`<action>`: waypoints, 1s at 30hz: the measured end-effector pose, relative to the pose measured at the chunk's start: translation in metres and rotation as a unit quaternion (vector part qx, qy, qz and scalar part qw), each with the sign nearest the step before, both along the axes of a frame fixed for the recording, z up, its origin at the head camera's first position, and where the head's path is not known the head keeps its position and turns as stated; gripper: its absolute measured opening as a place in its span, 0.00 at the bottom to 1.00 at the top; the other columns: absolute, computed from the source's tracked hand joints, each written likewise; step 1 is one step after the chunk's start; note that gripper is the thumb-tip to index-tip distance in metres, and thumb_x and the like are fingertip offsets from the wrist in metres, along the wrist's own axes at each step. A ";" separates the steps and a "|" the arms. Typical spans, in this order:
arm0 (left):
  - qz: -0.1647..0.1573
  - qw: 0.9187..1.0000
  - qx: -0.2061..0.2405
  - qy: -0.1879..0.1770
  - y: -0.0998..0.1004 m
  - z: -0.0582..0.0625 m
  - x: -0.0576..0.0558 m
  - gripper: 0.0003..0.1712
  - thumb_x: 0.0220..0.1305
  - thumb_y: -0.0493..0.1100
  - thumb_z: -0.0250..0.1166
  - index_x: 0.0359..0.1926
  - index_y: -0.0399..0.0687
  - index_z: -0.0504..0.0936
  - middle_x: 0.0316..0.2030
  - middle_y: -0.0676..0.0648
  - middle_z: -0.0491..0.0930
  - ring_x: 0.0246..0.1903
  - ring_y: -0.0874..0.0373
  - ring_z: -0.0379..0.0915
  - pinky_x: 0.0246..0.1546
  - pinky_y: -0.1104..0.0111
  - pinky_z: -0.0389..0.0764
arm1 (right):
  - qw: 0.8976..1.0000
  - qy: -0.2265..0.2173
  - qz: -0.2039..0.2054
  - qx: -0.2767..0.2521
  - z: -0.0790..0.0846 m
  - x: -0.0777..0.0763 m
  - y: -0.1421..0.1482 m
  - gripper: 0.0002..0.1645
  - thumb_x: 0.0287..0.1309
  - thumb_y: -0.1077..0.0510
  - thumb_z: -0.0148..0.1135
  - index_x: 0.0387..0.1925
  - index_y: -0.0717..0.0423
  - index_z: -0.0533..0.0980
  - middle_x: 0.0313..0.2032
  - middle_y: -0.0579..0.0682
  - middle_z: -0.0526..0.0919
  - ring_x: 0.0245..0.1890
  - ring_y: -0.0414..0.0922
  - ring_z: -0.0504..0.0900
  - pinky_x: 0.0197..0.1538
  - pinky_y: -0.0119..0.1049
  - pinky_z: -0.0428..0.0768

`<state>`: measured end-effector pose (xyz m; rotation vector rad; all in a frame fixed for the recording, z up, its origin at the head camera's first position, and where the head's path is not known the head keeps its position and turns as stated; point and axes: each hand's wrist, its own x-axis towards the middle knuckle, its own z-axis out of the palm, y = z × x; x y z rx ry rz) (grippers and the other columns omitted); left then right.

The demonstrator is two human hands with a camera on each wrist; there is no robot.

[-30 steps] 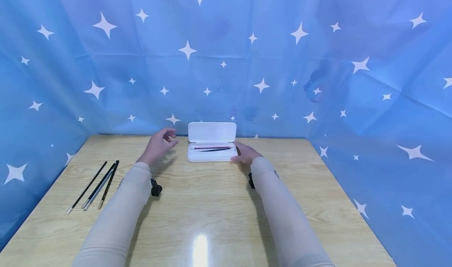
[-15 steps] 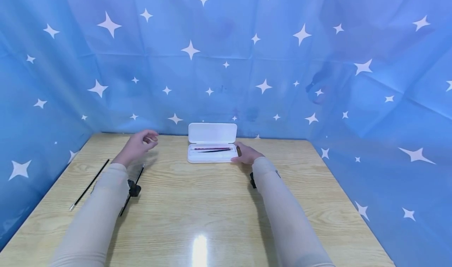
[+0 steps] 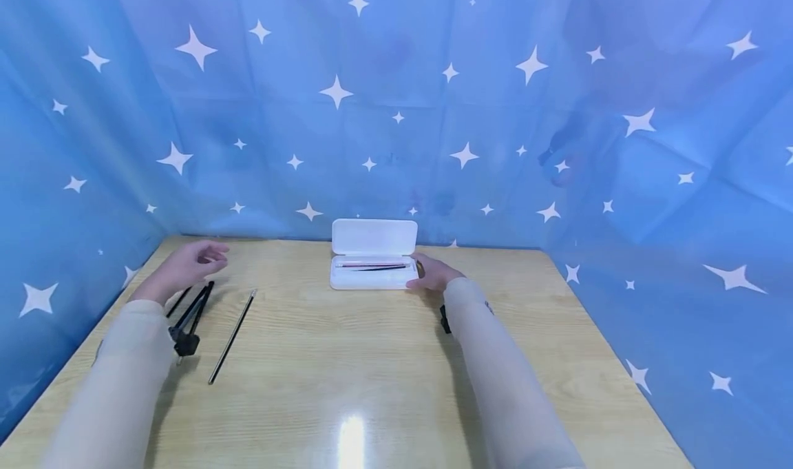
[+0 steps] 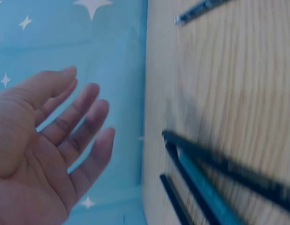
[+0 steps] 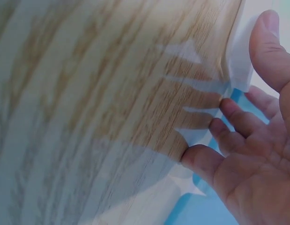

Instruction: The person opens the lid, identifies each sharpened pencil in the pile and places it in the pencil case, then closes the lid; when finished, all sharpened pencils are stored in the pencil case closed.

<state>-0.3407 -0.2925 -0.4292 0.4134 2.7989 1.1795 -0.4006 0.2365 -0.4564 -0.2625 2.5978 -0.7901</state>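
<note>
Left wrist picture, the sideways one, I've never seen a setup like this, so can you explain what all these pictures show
There is no robot, just a person's left hand and right hand. The wide picture comes from a camera on the head. The close ones come from wrist cameras, so the table looks tilted. On it lie loose pencils at the left and an open white case with slim items inside. The left hand holds nothing, near the pencils. The right hand is at the case's right end; whether it grips it is hard to tell.
</note>
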 end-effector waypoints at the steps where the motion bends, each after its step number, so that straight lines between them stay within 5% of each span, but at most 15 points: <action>1: 0.003 1.000 -0.007 0.000 -0.004 -0.001 0.003 0.28 0.78 0.45 0.56 0.69 0.30 0.67 0.56 0.27 0.75 0.56 0.32 0.73 0.48 0.48 0.82 | 1.000 -0.004 -0.001 0.002 -0.002 0.001 0.000 0.49 0.66 0.47 0.67 0.80 0.44 0.51 0.78 0.53 0.55 0.77 0.56 0.54 0.74 0.58 0.56; 8: 0.017 0.997 -0.070 -0.039 -0.026 0.002 0.019 0.27 0.77 0.44 0.56 0.66 0.26 0.68 0.56 0.23 0.74 0.51 0.31 0.75 0.44 0.48 0.83 | 1.000 -0.002 -0.006 0.008 -0.005 0.005 0.000 0.52 0.66 0.44 0.67 0.81 0.44 0.48 0.79 0.53 0.53 0.77 0.56 0.53 0.74 0.59 0.57; 17: 0.012 0.978 -0.036 -0.204 -0.030 0.018 0.036 0.26 0.74 0.37 0.58 0.63 0.21 0.64 0.53 0.26 0.71 0.51 0.37 0.75 0.43 0.49 0.84 | 1.000 -0.004 -0.003 0.023 0.000 0.004 0.002 0.54 0.67 0.41 0.64 0.82 0.44 0.44 0.79 0.54 0.50 0.78 0.56 0.51 0.74 0.57 0.58; 30: 0.012 0.973 -0.034 -0.227 -0.024 0.016 0.044 0.22 0.70 0.33 0.61 0.57 0.21 0.67 0.50 0.29 0.70 0.49 0.41 0.73 0.43 0.52 0.84 | 1.000 0.006 0.000 0.022 -0.002 0.003 0.003 0.54 0.67 0.41 0.65 0.82 0.45 0.45 0.79 0.54 0.50 0.78 0.56 0.51 0.74 0.57 0.57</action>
